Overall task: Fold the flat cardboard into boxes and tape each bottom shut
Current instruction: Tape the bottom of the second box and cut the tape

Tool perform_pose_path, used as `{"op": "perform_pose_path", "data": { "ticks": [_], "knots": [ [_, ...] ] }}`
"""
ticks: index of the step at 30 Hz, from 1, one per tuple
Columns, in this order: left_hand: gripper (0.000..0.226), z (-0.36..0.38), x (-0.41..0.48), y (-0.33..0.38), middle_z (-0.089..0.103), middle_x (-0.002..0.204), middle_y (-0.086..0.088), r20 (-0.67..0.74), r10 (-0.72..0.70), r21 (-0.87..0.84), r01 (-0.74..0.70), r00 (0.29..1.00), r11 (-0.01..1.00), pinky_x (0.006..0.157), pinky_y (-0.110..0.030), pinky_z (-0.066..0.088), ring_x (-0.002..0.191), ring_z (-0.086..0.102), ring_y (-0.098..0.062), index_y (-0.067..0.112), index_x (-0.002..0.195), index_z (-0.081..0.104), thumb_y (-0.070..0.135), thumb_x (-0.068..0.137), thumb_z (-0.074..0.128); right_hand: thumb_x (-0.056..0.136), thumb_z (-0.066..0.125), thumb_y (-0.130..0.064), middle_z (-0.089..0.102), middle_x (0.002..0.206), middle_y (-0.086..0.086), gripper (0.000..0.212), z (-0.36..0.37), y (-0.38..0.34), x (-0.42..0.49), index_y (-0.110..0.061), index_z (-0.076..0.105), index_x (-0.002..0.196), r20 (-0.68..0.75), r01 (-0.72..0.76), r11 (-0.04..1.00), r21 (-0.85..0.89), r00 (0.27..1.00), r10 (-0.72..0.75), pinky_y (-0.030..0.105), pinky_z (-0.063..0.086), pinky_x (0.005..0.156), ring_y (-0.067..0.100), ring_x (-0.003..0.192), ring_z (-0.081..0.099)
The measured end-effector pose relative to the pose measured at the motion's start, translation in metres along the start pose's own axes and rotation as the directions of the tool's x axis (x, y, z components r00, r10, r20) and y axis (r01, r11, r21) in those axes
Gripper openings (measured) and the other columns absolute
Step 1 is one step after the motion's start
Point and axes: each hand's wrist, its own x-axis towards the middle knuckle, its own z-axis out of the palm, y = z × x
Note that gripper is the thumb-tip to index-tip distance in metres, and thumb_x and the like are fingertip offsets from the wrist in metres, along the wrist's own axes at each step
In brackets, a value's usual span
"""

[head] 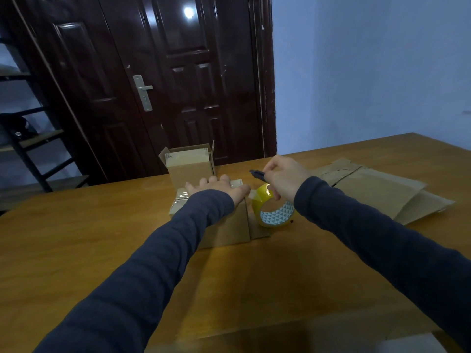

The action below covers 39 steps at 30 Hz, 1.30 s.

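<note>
A small cardboard box (229, 230) stands bottom-up in the middle of the wooden table (76, 238), with clear tape across its top face. My left hand (219, 188) presses flat on that taped face, fingers straight. A yellow tape roll (274, 208) stands on edge just right of the box, its tape end running to the box's corner. My right hand (283, 178) hovers above the roll and grips a dark utility knife (257, 173), its tip pointing left toward the tape strip. A second folded box (190, 165) stands behind, taped side up.
Several flat cardboard sheets (377, 187) lie stacked at the right of the table. More cardboard (293, 324) lies at the near edge. A dark door (165, 80) and a metal shelf rack (30, 138) stand beyond the table's far edge.
</note>
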Motion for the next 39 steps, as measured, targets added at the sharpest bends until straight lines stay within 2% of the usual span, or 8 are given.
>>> {"op": "perform_pose_path", "data": {
  "ticks": [8,14,21,25,28,32,35,39],
  "knots": [
    [0.076,0.000,-0.002,0.001,0.040,0.145,-0.006,-0.007,-0.007,0.003,0.007,1.000,1.000,0.109,-0.062,0.011,0.134,0.031,-0.031,0.027,0.139,0.038,0.074,0.081,0.024,0.091,0.053,-0.017,0.061,0.099,0.009,0.013,-0.003,-0.005,-0.005,-0.012,0.059,0.101,0.046,-0.009,0.985,-0.173,0.999,0.018,0.035,0.053,0.075,0.025,0.084,0.060],
    [0.075,-0.001,-0.002,0.001,0.040,0.144,-0.005,-0.008,-0.010,0.011,0.010,1.000,1.000,0.109,-0.062,0.011,0.134,0.031,-0.031,0.027,0.138,0.039,0.074,0.082,0.023,0.092,0.051,-0.015,0.056,0.072,0.007,0.012,-0.009,-0.007,-0.001,-0.010,0.060,0.098,0.135,-0.029,0.985,-0.169,0.989,0.052,0.022,0.044,0.053,0.016,0.054,0.052],
    [0.075,-0.001,-0.002,0.001,0.040,0.145,-0.005,-0.003,-0.014,0.003,0.014,1.000,1.000,0.109,-0.062,0.012,0.133,0.032,-0.031,0.027,0.138,0.038,0.073,0.081,0.024,0.091,0.053,-0.012,0.053,0.063,0.009,0.016,-0.012,-0.012,0.000,-0.002,0.062,0.100,0.254,-0.033,0.975,-0.218,0.963,0.089,0.023,0.042,0.051,0.017,0.046,0.048],
    [0.074,-0.001,-0.002,0.000,0.040,0.144,-0.005,-0.003,-0.009,-0.001,0.009,1.000,1.000,0.109,-0.061,0.013,0.133,0.032,-0.031,0.027,0.138,0.039,0.073,0.081,0.025,0.086,0.056,-0.010,0.061,0.083,0.016,0.023,-0.023,-0.013,0.001,0.002,0.066,0.103,0.392,-0.012,0.965,-0.264,0.912,0.118,0.026,0.042,0.062,0.023,0.069,0.055],
    [0.074,0.000,-0.003,0.000,0.041,0.143,-0.006,-0.015,0.003,-0.003,-0.003,1.000,1.000,0.108,-0.061,0.015,0.131,0.033,-0.031,0.026,0.137,0.039,0.072,0.081,0.025,0.083,0.056,-0.009,0.058,0.067,0.014,0.024,-0.034,-0.006,-0.003,0.004,0.067,0.100,0.459,0.038,0.962,-0.270,0.883,0.094,0.025,0.041,0.056,0.019,0.050,0.047],
    [0.079,-0.002,-0.001,0.001,0.039,0.145,-0.005,0.016,-0.029,-0.028,0.029,0.999,0.999,0.109,-0.062,0.010,0.135,0.029,-0.031,0.027,0.138,0.038,0.076,0.077,0.030,0.085,0.056,-0.006,0.056,0.050,0.001,0.019,-0.049,0.004,-0.006,0.001,0.068,0.096,0.451,0.044,0.974,-0.221,0.890,0.062,0.020,0.039,0.045,0.014,0.042,0.045],
    [0.091,-0.006,0.005,0.008,0.035,0.148,-0.006,0.124,-0.102,-0.024,0.106,0.987,0.994,0.109,-0.064,0.007,0.138,0.025,-0.034,0.028,0.142,0.035,0.079,0.067,0.039,0.086,0.055,-0.007,0.058,0.062,0.009,0.018,-0.057,0.012,-0.009,-0.001,0.067,0.098,0.447,0.042,0.970,-0.240,0.891,0.072,0.017,0.037,0.040,0.013,0.041,0.044],
    [0.102,-0.007,0.010,0.023,0.039,0.144,-0.012,0.211,-0.163,0.011,0.165,0.964,0.986,0.106,-0.060,0.024,0.131,0.035,-0.038,0.022,0.142,0.032,0.068,0.052,0.046,0.089,0.053,-0.008,0.061,0.063,0.008,0.016,-0.067,0.024,-0.013,-0.006,0.066,0.097,0.365,-0.006,0.977,-0.212,0.927,0.085,0.015,0.036,0.036,0.010,0.040,0.045]
  ]
}}
